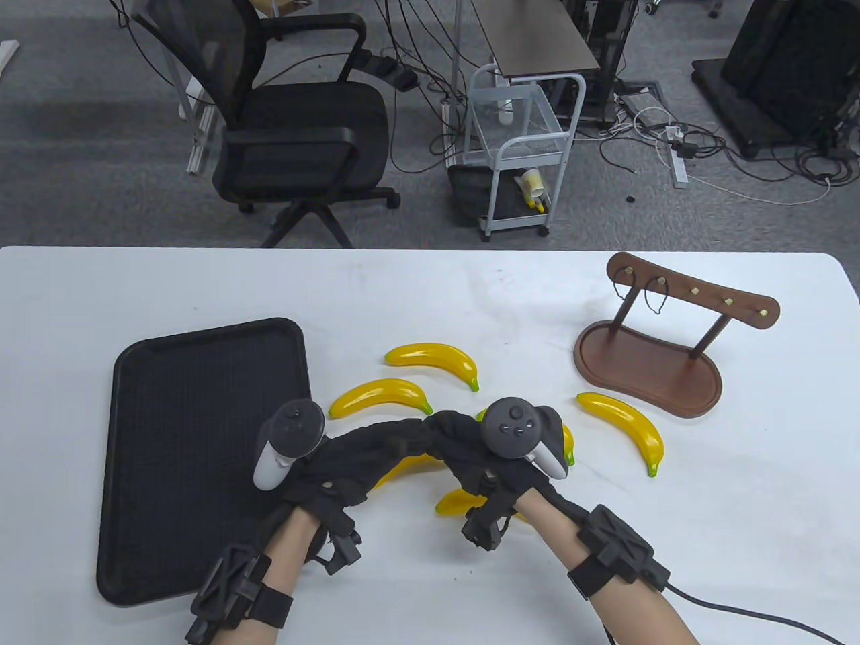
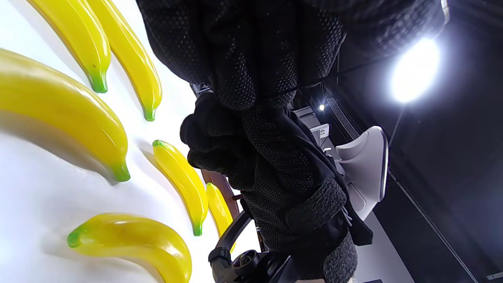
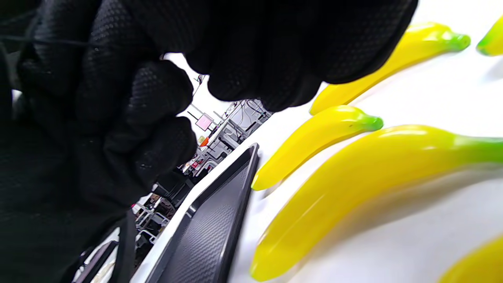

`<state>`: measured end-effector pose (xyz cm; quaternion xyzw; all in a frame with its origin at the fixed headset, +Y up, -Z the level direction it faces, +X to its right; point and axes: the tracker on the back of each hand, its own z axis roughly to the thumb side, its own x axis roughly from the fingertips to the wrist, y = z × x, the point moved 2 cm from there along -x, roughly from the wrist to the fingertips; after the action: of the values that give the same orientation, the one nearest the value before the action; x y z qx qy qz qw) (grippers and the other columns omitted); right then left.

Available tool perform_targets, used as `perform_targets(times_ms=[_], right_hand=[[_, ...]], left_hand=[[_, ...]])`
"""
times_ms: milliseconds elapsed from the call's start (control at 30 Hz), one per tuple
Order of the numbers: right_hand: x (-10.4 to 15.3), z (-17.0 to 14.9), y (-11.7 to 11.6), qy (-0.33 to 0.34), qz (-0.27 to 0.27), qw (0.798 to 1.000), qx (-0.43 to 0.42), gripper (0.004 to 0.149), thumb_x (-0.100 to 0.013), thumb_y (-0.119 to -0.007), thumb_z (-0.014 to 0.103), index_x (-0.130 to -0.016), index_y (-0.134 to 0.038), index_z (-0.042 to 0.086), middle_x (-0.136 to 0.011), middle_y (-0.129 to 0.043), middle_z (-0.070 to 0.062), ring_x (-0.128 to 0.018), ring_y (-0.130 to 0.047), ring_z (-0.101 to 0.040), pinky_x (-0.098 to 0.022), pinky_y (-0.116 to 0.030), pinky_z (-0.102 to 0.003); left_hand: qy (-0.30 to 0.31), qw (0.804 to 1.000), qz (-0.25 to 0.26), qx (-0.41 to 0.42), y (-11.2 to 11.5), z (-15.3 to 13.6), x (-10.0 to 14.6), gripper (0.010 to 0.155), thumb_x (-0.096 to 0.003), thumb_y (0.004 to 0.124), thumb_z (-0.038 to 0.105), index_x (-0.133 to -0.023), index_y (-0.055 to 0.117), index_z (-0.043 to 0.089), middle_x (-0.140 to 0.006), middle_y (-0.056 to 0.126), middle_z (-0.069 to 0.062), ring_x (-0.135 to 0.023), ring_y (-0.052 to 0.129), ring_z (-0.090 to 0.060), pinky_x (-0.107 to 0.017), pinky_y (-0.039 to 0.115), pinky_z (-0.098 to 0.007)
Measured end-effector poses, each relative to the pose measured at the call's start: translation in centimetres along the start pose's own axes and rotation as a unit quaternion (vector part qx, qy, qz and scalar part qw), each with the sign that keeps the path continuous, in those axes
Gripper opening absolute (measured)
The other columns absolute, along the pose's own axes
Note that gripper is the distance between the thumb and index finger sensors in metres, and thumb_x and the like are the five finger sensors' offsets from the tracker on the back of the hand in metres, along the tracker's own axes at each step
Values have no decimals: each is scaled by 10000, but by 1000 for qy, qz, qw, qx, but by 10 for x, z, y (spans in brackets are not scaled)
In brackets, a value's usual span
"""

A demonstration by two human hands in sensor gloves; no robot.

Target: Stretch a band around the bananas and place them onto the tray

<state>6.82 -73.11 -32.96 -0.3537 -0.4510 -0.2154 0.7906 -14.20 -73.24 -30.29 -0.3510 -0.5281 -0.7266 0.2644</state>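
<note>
Bananas: six yellow plastic ones with green tips, loose on the white table (image 1: 430, 591), none on the tray. Two lie beyond the hands: far banana (image 1: 433, 359), and second banana (image 1: 381, 398) just past the left fingertips. One, the right banana (image 1: 628, 430), lies well apart to the right, near the stand. Others sit partly hidden under the hands, one yellow end (image 1: 457, 502) showing below the right palm.
Tray: black tray (image 1: 195, 457), textured, at table left, just beside the left hand's tracker; holds no fruit.
Stand: wooden hook stand (image 1: 655, 349) at right rear, dark loops hanging from two of its pegs; well apart from both hands.
Left hand: left hand (image 1: 349, 463) reaching rightward, fingers curled, meeting the right hand's fingers above the middle bananas.
Right hand: right hand (image 1: 484, 463) reaching leftward, fingers curled tight against the left's.
Band: thin dark strand (image 2: 314, 84) seen in the left wrist view, running taut from the clenched fingers; seemingly pinched between both hands, though exact grip cannot be told.
</note>
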Motion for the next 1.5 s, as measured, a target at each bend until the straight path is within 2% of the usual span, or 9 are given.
perform_targets(times_ms=[200,433,600,767,1067,1300,1433,1500], right_hand=[[-2,-8,-2,6,25,998,-52,410,-574,-636,276,-948,-689,116,-863,-835,-101,-755,-883,-347,-556,-735,-560],[-2,-9,-1,21,35,996,-75,407,-589,-643,300,-959,-680,136,-885,-825,-94,-782,-867,-344,-575,-724,-552],[1,-4,3,30,24,999,-27,420,-591,-654,339,-959,-691,140,-893,-827,-98,-788,-866,-355,-575,-722,-557],[7,2,11,42,19,998,37,469,-586,-664,370,-987,-682,127,-923,-816,-119,-802,-858,-373,-578,-720,-560],[28,-3,26,55,24,984,168,562,-573,-681,423,-1042,-627,119,-996,-759,-142,-851,-823,-396,-590,-712,-569],[43,-29,24,37,45,972,227,652,-557,-695,457,-1088,-549,107,-1060,-678,-163,-883,-793,-406,-597,-709,-569],[51,-44,19,31,55,966,251,700,-543,-709,477,-1104,-508,110,-1086,-635,-167,-902,-774,-410,-601,-709,-567],[54,-52,16,27,63,960,271,729,-534,-717,489,-1111,-489,107,-1098,-614,-169,-907,-768,-410,-600,-713,-565]], left_hand=[[-3,1000,-5,-27,1,2,0,617,-519,562,585,-1072,611,316,-1126,739,89,-1038,809,-231,-820,611,-479],[5,999,-2,-44,-2,10,2,616,-517,559,578,-1070,613,311,-1112,754,81,-1031,818,-229,-819,614,-464],[-6,993,24,-117,-8,17,7,647,-504,594,591,-1076,609,290,-1119,747,57,-1039,808,-233,-823,615,-463],[-10,991,39,-126,-13,19,10,657,-504,622,590,-1084,602,283,-1128,737,43,-1050,791,-244,-830,603,-466],[-21,977,87,-192,-32,28,22,666,-505,668,590,-1090,596,281,-1139,725,38,-1062,777,-243,-837,598,-466],[-56,953,122,-271,-47,30,31,675,-504,694,588,-1097,576,287,-1153,705,43,-1074,764,-240,-844,590,-464],[-90,931,131,-329,-49,17,38,686,-502,698,589,-1104,552,295,-1168,681,55,-1087,750,-235,-853,580,-458],[-99,927,135,-337,-50,11,40,689,-500,704,588,-1105,544,297,-1171,675,58,-1093,742,-232,-856,576,-456]])
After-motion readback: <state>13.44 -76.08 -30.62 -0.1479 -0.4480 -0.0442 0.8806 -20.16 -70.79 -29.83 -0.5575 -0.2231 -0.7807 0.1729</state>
